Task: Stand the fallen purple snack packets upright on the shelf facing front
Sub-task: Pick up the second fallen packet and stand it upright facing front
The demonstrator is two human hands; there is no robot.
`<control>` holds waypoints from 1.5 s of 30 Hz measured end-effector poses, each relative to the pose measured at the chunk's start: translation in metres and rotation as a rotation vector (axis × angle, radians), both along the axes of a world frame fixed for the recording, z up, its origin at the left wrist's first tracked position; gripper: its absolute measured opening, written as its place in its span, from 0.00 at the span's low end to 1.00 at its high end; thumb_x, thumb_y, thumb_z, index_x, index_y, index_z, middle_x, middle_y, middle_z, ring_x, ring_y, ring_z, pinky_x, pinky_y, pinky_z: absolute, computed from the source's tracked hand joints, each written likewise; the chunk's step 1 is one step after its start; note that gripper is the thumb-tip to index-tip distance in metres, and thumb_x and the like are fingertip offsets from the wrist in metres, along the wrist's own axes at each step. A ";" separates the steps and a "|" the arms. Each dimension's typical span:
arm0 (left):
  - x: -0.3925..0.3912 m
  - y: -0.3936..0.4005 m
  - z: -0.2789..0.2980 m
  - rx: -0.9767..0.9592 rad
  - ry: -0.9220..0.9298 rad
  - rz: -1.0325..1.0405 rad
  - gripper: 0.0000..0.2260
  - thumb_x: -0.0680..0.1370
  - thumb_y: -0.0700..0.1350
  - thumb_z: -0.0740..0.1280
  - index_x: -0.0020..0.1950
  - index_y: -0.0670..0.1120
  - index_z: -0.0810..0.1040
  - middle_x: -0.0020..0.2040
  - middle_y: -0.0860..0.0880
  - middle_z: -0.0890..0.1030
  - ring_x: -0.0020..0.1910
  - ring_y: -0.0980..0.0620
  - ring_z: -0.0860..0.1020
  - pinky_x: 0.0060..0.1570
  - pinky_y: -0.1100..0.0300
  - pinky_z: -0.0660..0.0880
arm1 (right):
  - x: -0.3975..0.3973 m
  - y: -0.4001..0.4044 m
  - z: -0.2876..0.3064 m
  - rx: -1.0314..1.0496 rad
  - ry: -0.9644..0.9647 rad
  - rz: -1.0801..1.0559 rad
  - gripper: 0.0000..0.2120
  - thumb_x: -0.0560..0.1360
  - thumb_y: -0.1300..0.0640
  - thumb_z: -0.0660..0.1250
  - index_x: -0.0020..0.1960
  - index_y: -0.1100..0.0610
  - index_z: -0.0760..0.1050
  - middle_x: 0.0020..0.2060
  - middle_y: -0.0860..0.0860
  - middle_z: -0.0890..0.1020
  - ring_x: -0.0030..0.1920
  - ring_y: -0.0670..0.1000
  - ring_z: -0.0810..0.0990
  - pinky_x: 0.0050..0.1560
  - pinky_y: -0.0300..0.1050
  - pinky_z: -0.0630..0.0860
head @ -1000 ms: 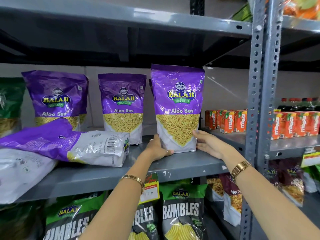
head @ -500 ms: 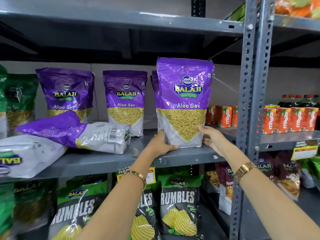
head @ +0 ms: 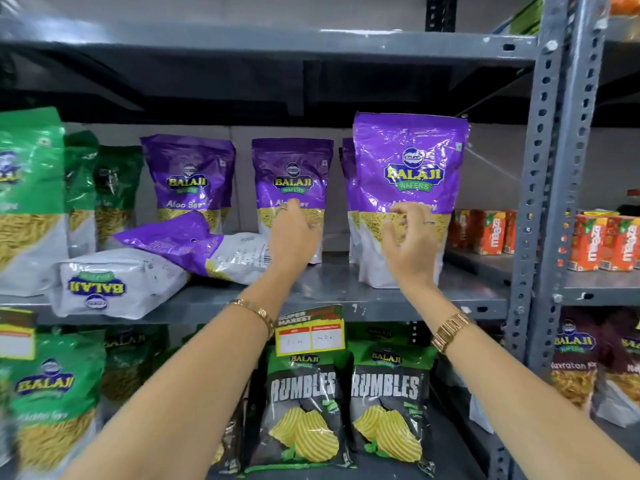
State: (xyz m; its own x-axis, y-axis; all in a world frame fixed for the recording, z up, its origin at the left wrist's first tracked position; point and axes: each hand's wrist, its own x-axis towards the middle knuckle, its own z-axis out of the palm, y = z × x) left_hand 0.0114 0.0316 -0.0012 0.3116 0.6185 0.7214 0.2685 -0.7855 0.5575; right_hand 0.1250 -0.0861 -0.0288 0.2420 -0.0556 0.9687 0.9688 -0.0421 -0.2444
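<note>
A purple Balaji Aloo Sev packet [head: 410,157] stands upright at the front right of the grey shelf [head: 346,299], label facing me. My right hand [head: 410,240] hovers just in front of its lower half, fingers curled and apart, holding nothing. My left hand [head: 294,237] is raised beside the middle upright purple packet [head: 292,174], fingers spread. A fallen purple packet [head: 187,244] lies on its side to the left, back label showing. Another purple packet [head: 188,171] stands behind it.
A white fallen Balaji packet [head: 114,282] lies upside down at the shelf's front left. Green packets [head: 31,195] stand far left. Orange juice cartons [head: 491,232] sit right, beyond the grey upright post [head: 550,168]. Rumbles chip bags [head: 384,403] fill the shelf below.
Both hands have let go of the right purple packet, which now stands by itself. My left hand moved up and left toward the middle; my right hand lifted off the packet's base.
</note>
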 end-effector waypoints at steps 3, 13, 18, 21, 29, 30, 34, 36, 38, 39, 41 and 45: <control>-0.026 0.026 0.009 -0.024 0.019 0.095 0.16 0.75 0.39 0.62 0.61 0.35 0.69 0.59 0.35 0.76 0.60 0.37 0.73 0.56 0.50 0.69 | -0.022 0.027 0.003 -0.095 0.045 0.099 0.08 0.71 0.63 0.64 0.48 0.64 0.76 0.45 0.60 0.79 0.37 0.53 0.75 0.40 0.38 0.69; -0.117 0.129 0.004 -0.124 0.260 0.522 0.26 0.75 0.49 0.63 0.69 0.37 0.65 0.70 0.37 0.68 0.71 0.37 0.62 0.71 0.43 0.57 | -0.075 0.116 -0.007 -0.690 0.225 0.230 0.26 0.70 0.49 0.69 0.63 0.60 0.70 0.61 0.58 0.74 0.62 0.57 0.72 0.60 0.49 0.68; -0.137 0.155 0.019 -0.293 0.361 0.512 0.29 0.74 0.50 0.63 0.71 0.39 0.62 0.72 0.39 0.64 0.73 0.36 0.58 0.72 0.39 0.53 | -0.101 0.138 -0.009 -0.745 0.090 0.064 0.33 0.66 0.38 0.66 0.65 0.56 0.70 0.63 0.55 0.76 0.66 0.56 0.71 0.62 0.51 0.67; -0.145 0.171 0.024 -0.339 0.470 0.495 0.27 0.73 0.50 0.64 0.69 0.39 0.66 0.70 0.40 0.69 0.70 0.36 0.65 0.69 0.39 0.59 | -0.100 0.139 -0.008 -0.791 0.056 -0.016 0.35 0.66 0.34 0.65 0.66 0.52 0.69 0.65 0.52 0.75 0.66 0.54 0.71 0.63 0.51 0.66; -0.151 0.190 0.029 -0.359 0.478 0.362 0.22 0.72 0.43 0.69 0.64 0.38 0.71 0.64 0.40 0.75 0.62 0.40 0.75 0.60 0.49 0.72 | -0.105 0.150 -0.018 -0.946 -0.283 -0.365 0.45 0.57 0.28 0.64 0.65 0.55 0.69 0.62 0.56 0.78 0.61 0.60 0.76 0.59 0.56 0.69; -0.149 0.190 0.031 -0.346 0.469 0.357 0.22 0.72 0.42 0.68 0.64 0.38 0.71 0.64 0.40 0.75 0.62 0.40 0.75 0.60 0.49 0.72 | -0.105 0.151 -0.019 -0.929 -0.291 -0.371 0.44 0.58 0.29 0.67 0.65 0.55 0.69 0.61 0.57 0.78 0.60 0.60 0.76 0.59 0.56 0.70; -0.137 0.180 0.042 -0.204 0.406 0.394 0.21 0.74 0.40 0.63 0.67 0.38 0.68 0.65 0.39 0.74 0.63 0.39 0.73 0.60 0.49 0.71 | -0.103 0.146 -0.019 -0.895 -0.263 -0.345 0.42 0.58 0.33 0.70 0.65 0.56 0.69 0.63 0.56 0.77 0.61 0.59 0.76 0.57 0.55 0.71; -0.129 0.171 0.053 -0.093 0.376 0.425 0.19 0.76 0.39 0.62 0.66 0.37 0.69 0.64 0.38 0.74 0.63 0.39 0.73 0.59 0.48 0.71 | -0.103 0.141 -0.017 -0.864 -0.216 -0.342 0.43 0.59 0.35 0.71 0.67 0.56 0.68 0.64 0.55 0.76 0.62 0.59 0.75 0.57 0.54 0.71; -0.122 0.164 0.067 0.022 0.333 0.439 0.16 0.76 0.38 0.62 0.63 0.37 0.71 0.62 0.38 0.76 0.62 0.38 0.75 0.58 0.48 0.71 | -0.101 0.136 -0.015 -0.816 -0.125 -0.301 0.41 0.62 0.35 0.70 0.69 0.54 0.66 0.67 0.53 0.73 0.65 0.57 0.73 0.60 0.54 0.69; -0.117 0.160 0.075 0.076 0.313 0.437 0.15 0.77 0.38 0.62 0.62 0.36 0.72 0.62 0.37 0.76 0.61 0.37 0.75 0.58 0.48 0.72 | -0.099 0.133 -0.013 -0.787 -0.068 -0.245 0.39 0.65 0.36 0.68 0.69 0.53 0.65 0.68 0.52 0.72 0.66 0.56 0.71 0.61 0.55 0.68; -0.108 0.153 0.091 0.167 0.278 0.423 0.15 0.77 0.39 0.63 0.63 0.36 0.72 0.62 0.37 0.77 0.61 0.36 0.75 0.58 0.48 0.72 | -0.095 0.126 -0.010 -0.741 0.030 -0.078 0.34 0.68 0.38 0.64 0.69 0.52 0.66 0.67 0.51 0.73 0.66 0.55 0.71 0.63 0.54 0.70; -0.082 0.142 0.116 0.285 0.193 0.372 0.14 0.77 0.42 0.64 0.61 0.40 0.75 0.60 0.38 0.78 0.61 0.36 0.76 0.57 0.48 0.72 | -0.083 0.116 -0.012 -0.613 0.153 0.216 0.27 0.70 0.45 0.64 0.66 0.55 0.71 0.64 0.52 0.77 0.62 0.49 0.74 0.63 0.48 0.71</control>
State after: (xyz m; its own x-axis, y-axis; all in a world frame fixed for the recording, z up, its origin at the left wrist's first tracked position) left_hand -0.0707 0.1738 0.1150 0.2518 0.4999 0.8287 0.6360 -0.7309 0.2476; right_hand 0.0421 0.0299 -0.0409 0.3228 0.5592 0.7636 0.9275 -0.0260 -0.3730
